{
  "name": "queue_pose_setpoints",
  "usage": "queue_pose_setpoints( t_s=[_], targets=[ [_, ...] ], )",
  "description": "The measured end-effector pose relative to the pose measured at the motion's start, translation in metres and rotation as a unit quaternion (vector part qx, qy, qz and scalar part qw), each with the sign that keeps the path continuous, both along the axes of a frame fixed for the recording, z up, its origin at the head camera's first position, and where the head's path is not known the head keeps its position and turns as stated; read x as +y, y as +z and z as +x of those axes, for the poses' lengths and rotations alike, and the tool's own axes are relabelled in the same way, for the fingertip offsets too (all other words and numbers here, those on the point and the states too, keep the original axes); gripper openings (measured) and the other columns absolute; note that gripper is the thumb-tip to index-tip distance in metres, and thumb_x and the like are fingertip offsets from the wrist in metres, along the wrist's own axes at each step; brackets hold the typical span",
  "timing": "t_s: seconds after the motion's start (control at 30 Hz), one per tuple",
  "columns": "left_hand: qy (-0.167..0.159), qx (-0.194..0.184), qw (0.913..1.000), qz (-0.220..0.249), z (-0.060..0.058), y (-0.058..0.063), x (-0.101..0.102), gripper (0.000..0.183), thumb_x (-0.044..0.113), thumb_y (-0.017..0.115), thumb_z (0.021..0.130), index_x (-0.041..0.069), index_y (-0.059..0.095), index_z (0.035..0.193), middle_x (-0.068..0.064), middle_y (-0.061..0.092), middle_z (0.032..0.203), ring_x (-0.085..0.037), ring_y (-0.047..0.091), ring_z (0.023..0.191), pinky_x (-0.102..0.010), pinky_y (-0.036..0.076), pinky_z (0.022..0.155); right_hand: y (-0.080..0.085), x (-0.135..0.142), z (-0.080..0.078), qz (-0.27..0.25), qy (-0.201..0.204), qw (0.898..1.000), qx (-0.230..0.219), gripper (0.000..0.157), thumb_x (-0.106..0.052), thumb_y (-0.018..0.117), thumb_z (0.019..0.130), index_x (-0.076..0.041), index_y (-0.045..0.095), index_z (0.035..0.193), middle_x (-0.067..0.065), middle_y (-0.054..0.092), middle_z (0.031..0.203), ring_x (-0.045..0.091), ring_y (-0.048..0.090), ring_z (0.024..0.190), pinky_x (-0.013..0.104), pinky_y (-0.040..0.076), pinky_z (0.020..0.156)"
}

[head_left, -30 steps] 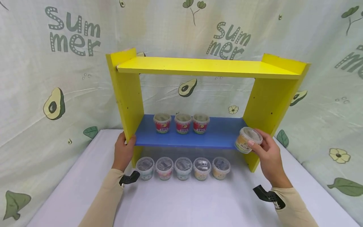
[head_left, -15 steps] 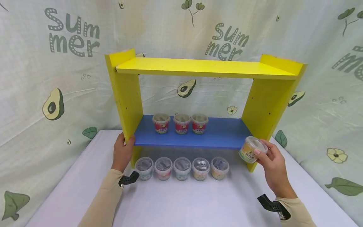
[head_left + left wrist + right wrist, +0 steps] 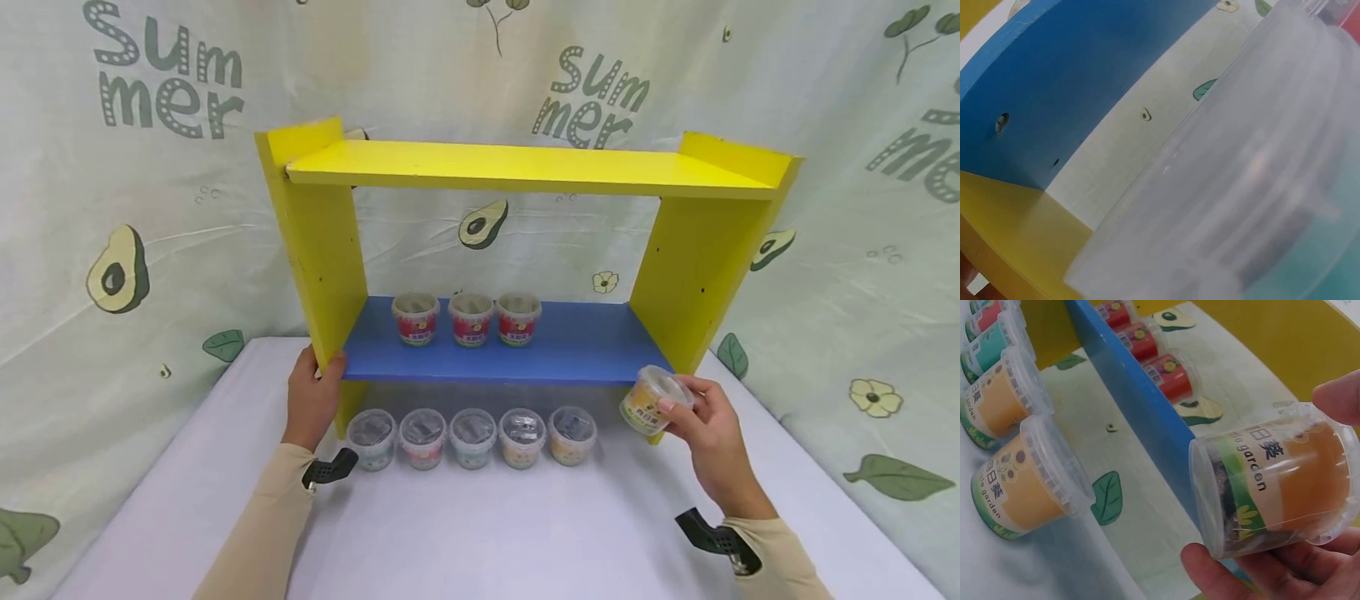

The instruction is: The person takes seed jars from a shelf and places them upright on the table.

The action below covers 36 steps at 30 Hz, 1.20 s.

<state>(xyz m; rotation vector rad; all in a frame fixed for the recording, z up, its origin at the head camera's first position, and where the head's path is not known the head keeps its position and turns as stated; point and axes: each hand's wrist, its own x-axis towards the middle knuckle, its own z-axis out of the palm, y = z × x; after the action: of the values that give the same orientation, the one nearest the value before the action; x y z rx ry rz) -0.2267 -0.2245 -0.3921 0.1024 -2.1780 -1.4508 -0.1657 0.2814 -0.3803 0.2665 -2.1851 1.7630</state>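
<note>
Right hand (image 3: 711,433) holds 1 of 9 cups (image 3: 645,404).

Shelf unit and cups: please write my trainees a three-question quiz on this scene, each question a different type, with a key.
1. Count: how many red-labelled cups stand on the blue board?
2. True or false: the left hand is holding a cup.
3. Choose: what is the main label colour of the held cup in the right hand? A) red B) orange C) teal

Key:
1: Three.
2: False; it grips the yellow side panel.
3: B.
</note>
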Motion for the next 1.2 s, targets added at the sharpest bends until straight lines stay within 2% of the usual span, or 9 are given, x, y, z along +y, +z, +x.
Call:
queue_pose_setpoints(
  t_s=[0.1,0.27,0.5,0.6,0.73,0.83,0.97,1.2],
  targets=[
    [-0.001,-0.002,1.0000,0.000,0.001,0.001,-0.001,0.057,0.041,0.045,0.104,0.001,0.042,0.144,-0.020,0.051,0.130,-0.038,0.052,0.119,-0.058,0.041,0.106,-0.001,0.001,-0.001,0.023,0.001,1.000,-0.021,0.042,-0.018,0.057,0.102,-0.004,0.034,0.134,0.005,0.051,0.126,0.009,0.057,0.106,0.017,0.053,0.082],
    [0.001,-0.004,1.0000,-0.002,0.001,-0.003,-0.002,0.058,0.043,0.045,0.104,0.001,0.042,0.144,-0.020,0.051,0.131,-0.038,0.052,0.119,-0.058,0.041,0.107,-0.002,0.006,0.000,0.029,0.014,0.998,-0.062,0.048,-0.017,0.062,0.100,0.001,0.032,0.133,0.016,0.049,0.128,0.008,0.057,0.104,0.020,0.054,0.081],
    [-0.003,-0.002,1.0000,-0.009,0.002,-0.007,-0.001,0.058,0.042,0.046,0.105,0.001,0.040,0.146,-0.021,0.051,0.133,-0.038,0.052,0.121,-0.058,0.040,0.107,-0.013,0.009,-0.006,0.048,0.030,0.988,-0.141,0.059,-0.022,0.065,0.097,0.006,0.029,0.136,0.028,0.050,0.132,0.005,0.059,0.099,0.021,0.054,0.082],
    [-0.003,0.001,0.9999,-0.011,0.003,-0.004,0.000,0.058,0.041,0.045,0.105,0.001,0.040,0.146,-0.021,0.051,0.134,-0.038,0.052,0.121,-0.058,0.041,0.106,-0.018,0.008,-0.010,0.057,0.034,0.986,-0.155,0.064,-0.022,0.066,0.097,0.007,0.028,0.139,0.030,0.050,0.135,0.010,0.059,0.104,0.019,0.052,0.084],
    [-0.003,0.003,1.0000,-0.007,0.002,0.000,-0.001,0.058,0.040,0.046,0.104,0.001,0.040,0.146,-0.021,0.051,0.133,-0.038,0.052,0.121,-0.058,0.041,0.106,-0.022,0.008,-0.016,0.079,0.039,0.982,-0.166,0.071,-0.028,0.067,0.097,0.007,0.025,0.143,0.031,0.046,0.140,0.024,0.055,0.116,0.019,0.051,0.087],
    [-0.005,0.007,1.0000,-0.004,0.001,0.002,0.000,0.058,0.041,0.046,0.104,0.002,0.040,0.146,-0.020,0.051,0.133,-0.037,0.051,0.121,-0.057,0.040,0.107,-0.025,0.008,-0.019,0.094,0.036,0.979,-0.177,0.075,-0.031,0.067,0.097,0.006,0.023,0.144,0.031,0.044,0.142,0.033,0.050,0.123,0.026,0.051,0.093],
    [-0.006,0.002,1.0000,-0.006,0.000,0.002,-0.001,0.060,0.043,0.046,0.104,0.002,0.040,0.147,-0.019,0.051,0.134,-0.037,0.051,0.122,-0.057,0.040,0.108,-0.029,0.007,-0.020,0.109,0.028,0.974,-0.195,0.078,-0.034,0.068,0.096,0.006,0.024,0.145,0.029,0.044,0.143,0.034,0.048,0.124,0.034,0.049,0.098],
    [-0.003,0.002,1.0000,-0.005,0.000,-0.001,0.000,0.058,0.041,0.047,0.104,0.002,0.041,0.145,-0.020,0.052,0.132,-0.036,0.052,0.121,-0.056,0.041,0.107,-0.031,0.007,-0.018,0.107,0.033,0.977,-0.180,0.073,-0.029,0.069,0.095,0.008,0.031,0.146,0.028,0.046,0.143,0.033,0.048,0.125,0.016,0.047,0.089]
  ],
)
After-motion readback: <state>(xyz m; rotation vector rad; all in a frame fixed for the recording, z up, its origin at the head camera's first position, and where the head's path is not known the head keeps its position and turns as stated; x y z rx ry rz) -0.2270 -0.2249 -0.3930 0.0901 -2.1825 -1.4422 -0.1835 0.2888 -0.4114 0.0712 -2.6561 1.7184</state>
